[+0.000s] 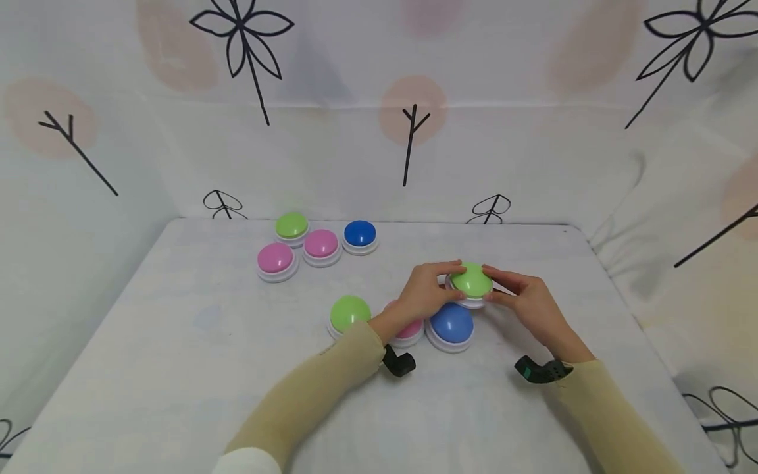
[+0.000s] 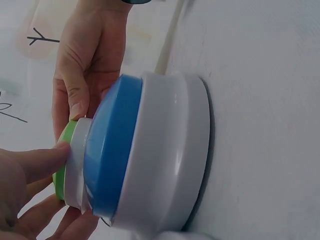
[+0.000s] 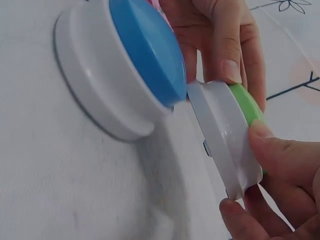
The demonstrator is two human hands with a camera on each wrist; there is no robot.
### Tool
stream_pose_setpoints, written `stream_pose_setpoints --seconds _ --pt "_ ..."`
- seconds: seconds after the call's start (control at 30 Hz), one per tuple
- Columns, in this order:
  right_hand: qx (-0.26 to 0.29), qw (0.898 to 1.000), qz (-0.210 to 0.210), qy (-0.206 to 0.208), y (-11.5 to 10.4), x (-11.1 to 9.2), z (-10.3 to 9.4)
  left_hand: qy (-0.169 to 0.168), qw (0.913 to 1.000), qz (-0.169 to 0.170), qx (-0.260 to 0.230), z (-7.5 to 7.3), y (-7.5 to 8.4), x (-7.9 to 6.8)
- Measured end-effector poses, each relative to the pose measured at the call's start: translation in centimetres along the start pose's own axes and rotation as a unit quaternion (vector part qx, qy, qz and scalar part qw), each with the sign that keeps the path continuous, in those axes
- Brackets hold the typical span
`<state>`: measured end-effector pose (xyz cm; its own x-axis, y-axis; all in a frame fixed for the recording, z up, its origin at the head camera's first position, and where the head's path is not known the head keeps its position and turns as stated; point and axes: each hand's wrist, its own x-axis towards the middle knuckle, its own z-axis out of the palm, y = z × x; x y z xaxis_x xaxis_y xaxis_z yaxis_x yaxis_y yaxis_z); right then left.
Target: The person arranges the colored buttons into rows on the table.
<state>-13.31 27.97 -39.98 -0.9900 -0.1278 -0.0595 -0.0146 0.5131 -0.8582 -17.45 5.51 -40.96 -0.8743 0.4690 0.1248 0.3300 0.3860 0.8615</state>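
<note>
A green push button point(image 1: 472, 281) with a white base is held between both hands, just behind a blue push button point(image 1: 452, 324). My left hand point(image 1: 422, 289) grips its left side, thumb at the near edge. On the opposite side my right hand point(image 1: 530, 306) pinches it with thumb and fingers. The right wrist view shows the white base point(image 3: 222, 132) raised off the table and slightly tilted. Left of the blue button, a pink push button point(image 1: 408, 330) is partly hidden by my left wrist. Another green push button point(image 1: 349, 311) sits beyond it, overlapped by the sleeve.
Farther back on the white table point(image 1: 177, 342) stands a group: a green button point(image 1: 292, 225), two pink buttons point(image 1: 322, 243) point(image 1: 275, 257) and a blue button point(image 1: 360, 233). A patterned cloth wall point(image 1: 331, 164) rises behind the table's back edge. Black wrist cameras point(image 1: 541, 370) hang under both wrists.
</note>
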Motion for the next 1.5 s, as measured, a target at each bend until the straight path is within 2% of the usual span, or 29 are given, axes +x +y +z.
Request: stream_pose_setpoints --seconds 0.23,0.43,0.63,0.73,0.9,1.13,1.33,1.5 --pt "-0.025 1.000 0.004 0.013 1.5 -1.6 -1.3 -0.008 0.9999 -0.006 -0.010 2.1 1.0 0.1" --pt "-0.052 0.998 0.005 0.017 2.9 -3.2 -1.9 -0.040 0.9986 -0.012 0.033 3.2 1.5 0.0" --pt "-0.063 0.998 0.008 0.009 3.8 -4.1 -2.3 -0.076 0.9927 -0.011 0.093 3.3 1.7 -0.1" --pt "-0.063 0.998 0.005 -0.004 4.2 -4.4 -2.6 -0.092 0.9910 -0.004 0.097 3.4 1.5 -0.1" --pt "-0.026 0.999 -0.001 -0.033 4.7 -4.7 -3.2 -0.115 0.9889 0.019 0.092 3.4 1.3 0.0" --pt "-0.003 0.997 0.023 -0.072 4.7 -5.2 -3.8 -0.150 0.9803 0.036 0.124 3.4 1.5 0.0" --pt "-0.001 0.997 0.026 -0.078 4.7 -5.1 -3.7 -0.152 0.9768 0.035 0.146 3.4 1.4 0.1" --pt "0.003 0.996 0.030 -0.084 4.7 -4.9 -3.6 -0.157 0.9764 0.036 0.144 3.4 1.3 0.2"
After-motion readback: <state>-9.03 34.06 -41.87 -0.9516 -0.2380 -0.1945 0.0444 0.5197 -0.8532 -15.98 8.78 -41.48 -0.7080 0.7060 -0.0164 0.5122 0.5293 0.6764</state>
